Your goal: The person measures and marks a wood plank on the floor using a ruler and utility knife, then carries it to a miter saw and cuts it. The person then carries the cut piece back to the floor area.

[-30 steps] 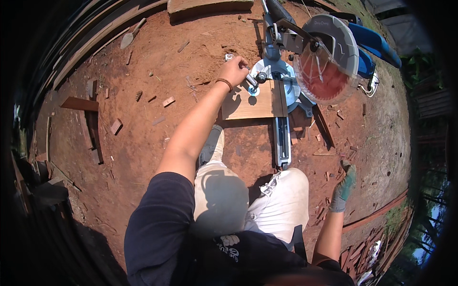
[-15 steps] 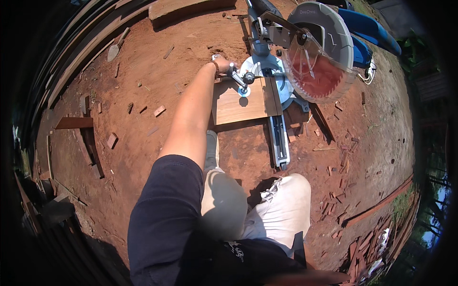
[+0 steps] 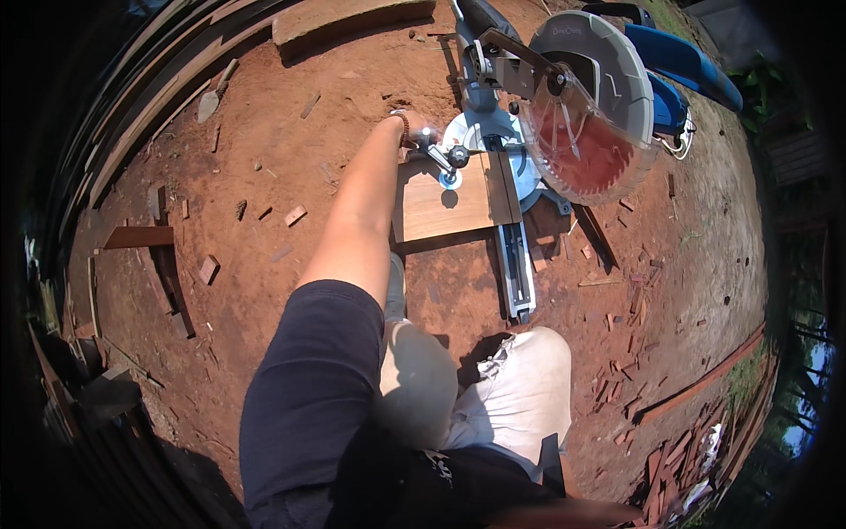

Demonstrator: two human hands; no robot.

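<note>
My left hand (image 3: 414,128) is at the metal hold-down clamp (image 3: 441,159) on the blue mitre saw (image 3: 480,93), its fingers largely hidden. The clamp's round pad rests on a flat wooden board (image 3: 439,207), which lies on the saw's base across the long slide rail (image 3: 515,278). A black knob (image 3: 458,157) sits on the clamp. The saw head, with its red blade (image 3: 582,154) behind a clear guard, is raised right of the board. My right hand is out of view, somewhere below my bent knees or beyond the frame.
Stacked planks (image 3: 145,110) line the upper left. A thick beam (image 3: 348,22) lies at the back, a trowel (image 3: 211,99) near it. Offcuts (image 3: 295,214) litter the dirt ground, with a scrap pile (image 3: 670,467) at lower right and a blue object (image 3: 683,66) behind the saw.
My left hand moved left and slightly back onto the clamp. My gloved right hand, earlier beside my right knee, has dropped out of view. The scene shifts slightly in the frame.
</note>
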